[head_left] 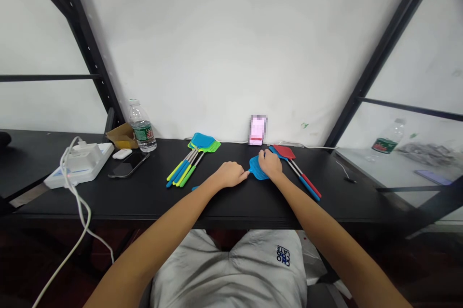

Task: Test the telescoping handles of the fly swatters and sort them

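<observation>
A blue fly swatter (258, 169) lies across the middle of the black desk, its perforated head to the right. My left hand (231, 174) is closed round its shaft beside the neck, and most of the shaft is hidden under that hand and forearm. My right hand (269, 164) grips the right part of the blue head, fingers curled over its edge. To the left rests a bunch of fly swatters (202, 140) with blue, yellow and green handles. On the right, a red fly swatter (284, 152) overlaps a blue fly swatter (307, 186).
A phone (257, 129) with a lit screen leans on the wall. At the left are a water bottle (143, 127), a cardboard box (123, 136), a white earphone case (122, 154), a dark phone (129, 165) and a power strip (81, 164) with white cables. Black metal posts flank the desk.
</observation>
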